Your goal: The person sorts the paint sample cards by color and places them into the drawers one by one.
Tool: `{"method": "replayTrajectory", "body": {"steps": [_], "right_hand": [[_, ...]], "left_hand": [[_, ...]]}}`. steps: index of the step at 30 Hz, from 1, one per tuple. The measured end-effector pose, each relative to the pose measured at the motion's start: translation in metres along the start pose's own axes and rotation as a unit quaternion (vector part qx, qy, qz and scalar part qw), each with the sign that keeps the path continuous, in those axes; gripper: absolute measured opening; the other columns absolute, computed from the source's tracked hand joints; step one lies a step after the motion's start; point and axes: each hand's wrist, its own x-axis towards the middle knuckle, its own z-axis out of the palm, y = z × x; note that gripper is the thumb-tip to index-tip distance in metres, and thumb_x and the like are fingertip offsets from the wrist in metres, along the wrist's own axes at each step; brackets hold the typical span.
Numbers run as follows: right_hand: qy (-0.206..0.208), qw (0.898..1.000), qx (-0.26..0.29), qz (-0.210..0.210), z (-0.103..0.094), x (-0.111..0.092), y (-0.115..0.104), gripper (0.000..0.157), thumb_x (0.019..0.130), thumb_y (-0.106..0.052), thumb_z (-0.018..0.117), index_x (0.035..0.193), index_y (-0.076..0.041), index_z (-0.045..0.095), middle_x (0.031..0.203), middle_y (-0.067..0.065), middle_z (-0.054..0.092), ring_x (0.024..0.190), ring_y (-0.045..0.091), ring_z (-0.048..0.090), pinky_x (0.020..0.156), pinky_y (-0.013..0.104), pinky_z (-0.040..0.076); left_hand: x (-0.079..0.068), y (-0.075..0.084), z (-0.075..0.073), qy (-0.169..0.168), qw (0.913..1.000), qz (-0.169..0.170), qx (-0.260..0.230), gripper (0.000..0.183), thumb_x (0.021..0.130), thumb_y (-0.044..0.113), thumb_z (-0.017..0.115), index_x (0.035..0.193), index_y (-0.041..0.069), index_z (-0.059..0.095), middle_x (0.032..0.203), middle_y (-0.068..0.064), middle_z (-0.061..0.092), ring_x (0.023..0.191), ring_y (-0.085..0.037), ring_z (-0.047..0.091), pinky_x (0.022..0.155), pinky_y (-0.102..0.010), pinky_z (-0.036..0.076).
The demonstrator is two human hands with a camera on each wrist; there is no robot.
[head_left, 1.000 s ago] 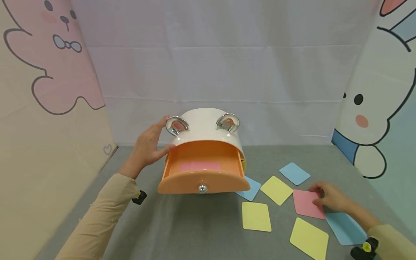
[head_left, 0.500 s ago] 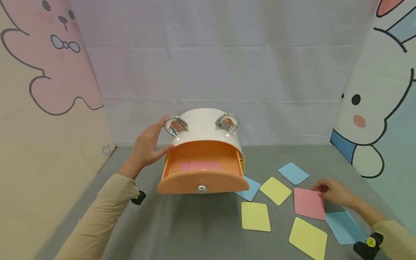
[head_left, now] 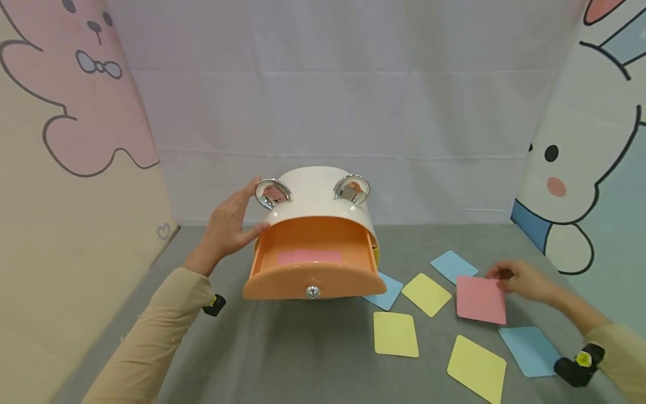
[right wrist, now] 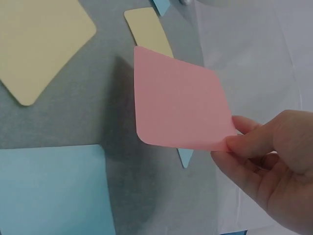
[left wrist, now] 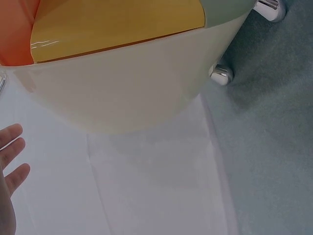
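Observation:
My right hand [head_left: 522, 280] pinches a pink square card [right wrist: 181, 100] by one edge between thumb and fingers. The card is raised off the table, and its shadow shows beneath it in the right wrist view. With fingers spread, my left hand [head_left: 227, 224] rests against the left side of a white drawer box [head_left: 318, 193] with two chrome ring-shaped ears. Its orange drawer [head_left: 315, 281] is pulled out toward me, and a pink patch [head_left: 309, 256], probably card, lies flat inside. In the left wrist view the box's white side [left wrist: 112, 93] is close by, with several fingertips [left wrist: 17, 176] at the left edge.
Yellow cards [head_left: 396, 334] and blue cards [head_left: 530, 350] lie scattered on the grey table [head_left: 282, 359] right of the box. One blue card [head_left: 387, 290] is partly hidden behind the drawer's right corner. Cartoon-printed cloths [head_left: 570, 196] hang at both sides, with a white cloth behind.
My right hand has lifted the pink card off the table and moved slightly away from me with it. The left hand and the drawer box have stayed in place.

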Motion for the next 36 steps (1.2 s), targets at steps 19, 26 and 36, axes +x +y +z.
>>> {"method": "replayTrajectory", "body": {"steps": [19,26,36], "right_hand": [[0.042,0.998,-0.043,-0.027,-0.048,0.035,-0.074,0.02,0.081,0.007,0.058,0.1,0.007,0.062,0.089,0.01,0.06,0.077,0.016,0.053,0.06,0.023,0.05],[0.095,0.992,-0.04,-0.074,-0.069,0.04,-0.109,0.019,0.084,0.005,0.057,0.103,0.005,0.062,0.094,0.012,0.06,0.079,0.009,0.052,0.061,0.02,0.049],[0.135,0.981,-0.009,-0.137,-0.078,0.047,-0.172,0.017,0.084,-0.001,0.061,0.101,-0.003,0.065,0.091,0.002,0.062,0.08,0.003,0.055,0.066,0.013,0.047]], "left_hand": [[0.001,-0.001,-0.001,-0.006,1.0,-0.004,-0.001,0.089,0.082,0.071,0.031,0.145,0.009,0.022,0.14,-0.012,0.039,0.116,-0.033,0.047,0.091,-0.051,0.039],[0.0,-0.001,0.0,-0.003,1.0,-0.002,-0.003,0.088,0.082,0.071,0.031,0.145,0.01,0.022,0.14,-0.012,0.04,0.115,-0.033,0.047,0.09,-0.051,0.039],[-0.001,0.001,-0.001,0.008,0.9999,0.005,-0.009,0.088,0.083,0.069,0.033,0.144,0.006,0.024,0.137,-0.014,0.042,0.111,-0.034,0.049,0.089,-0.051,0.039]]}}
